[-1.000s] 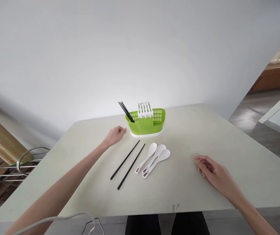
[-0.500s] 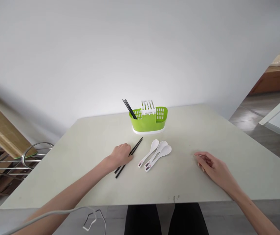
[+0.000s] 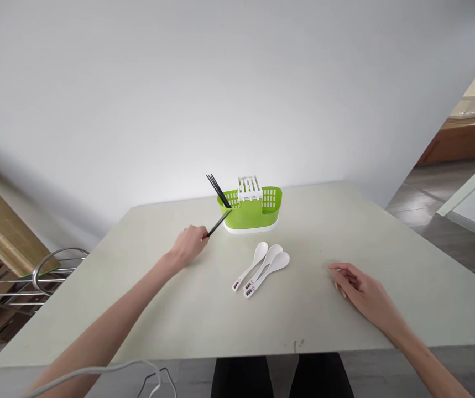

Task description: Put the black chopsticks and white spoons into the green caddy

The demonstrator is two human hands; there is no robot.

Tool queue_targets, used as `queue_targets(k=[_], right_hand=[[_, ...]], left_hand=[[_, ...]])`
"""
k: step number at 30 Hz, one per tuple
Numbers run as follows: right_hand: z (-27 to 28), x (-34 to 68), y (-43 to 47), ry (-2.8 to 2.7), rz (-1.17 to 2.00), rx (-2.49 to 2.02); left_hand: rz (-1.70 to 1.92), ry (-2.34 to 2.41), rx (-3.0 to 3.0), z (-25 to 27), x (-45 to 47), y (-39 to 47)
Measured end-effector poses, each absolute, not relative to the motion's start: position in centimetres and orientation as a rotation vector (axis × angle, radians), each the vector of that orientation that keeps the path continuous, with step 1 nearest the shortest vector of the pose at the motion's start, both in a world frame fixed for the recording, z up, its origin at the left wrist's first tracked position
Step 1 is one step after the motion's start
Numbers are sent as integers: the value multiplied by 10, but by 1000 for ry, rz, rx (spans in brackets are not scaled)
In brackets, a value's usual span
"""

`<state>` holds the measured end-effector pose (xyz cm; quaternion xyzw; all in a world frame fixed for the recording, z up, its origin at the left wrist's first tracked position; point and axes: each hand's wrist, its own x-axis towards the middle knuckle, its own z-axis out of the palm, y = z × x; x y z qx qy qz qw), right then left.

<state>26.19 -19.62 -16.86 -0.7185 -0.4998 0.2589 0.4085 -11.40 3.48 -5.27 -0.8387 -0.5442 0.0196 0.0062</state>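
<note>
My left hand (image 3: 191,243) is closed around dark chopsticks (image 3: 219,223), whose free ends slant up to the front left of a green basket (image 3: 250,215). The basket has a white base and a white slotted rack on its middle. Several black chopsticks (image 3: 217,190) lean in its left compartment. In front of it lie three white spoons (image 3: 262,268) with printed handles, bowls pointing away from me. My right hand (image 3: 357,284) rests on the table at the right, fingers loosely curled with gaps between them, holding nothing.
The pale table (image 3: 171,326) has its far edge at a white wall. A metal rack (image 3: 25,290) and a wooden board (image 3: 9,221) stand beyond its left side. A white cable (image 3: 108,369) crosses my left forearm at the bottom.
My left hand has picked the chopsticks up off the table and carried them away from me towards the basket. My right hand stays where it was.
</note>
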Motion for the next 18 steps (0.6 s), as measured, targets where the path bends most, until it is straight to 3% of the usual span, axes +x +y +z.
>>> queue_targets(k=[8, 13, 18], right_hand=[[-173, 264, -198, -1254, 671, -1787], [-178, 266, -197, -1272, 667, -1802], [-176, 264, -197, -1267, 649, -1766]], left_hand=[[-1233, -2077, -2703, 10, -121, 64], [-2167, -2061, -2529, 23, -106, 75], [-2545, -2072, -2278, 16, -86, 106]])
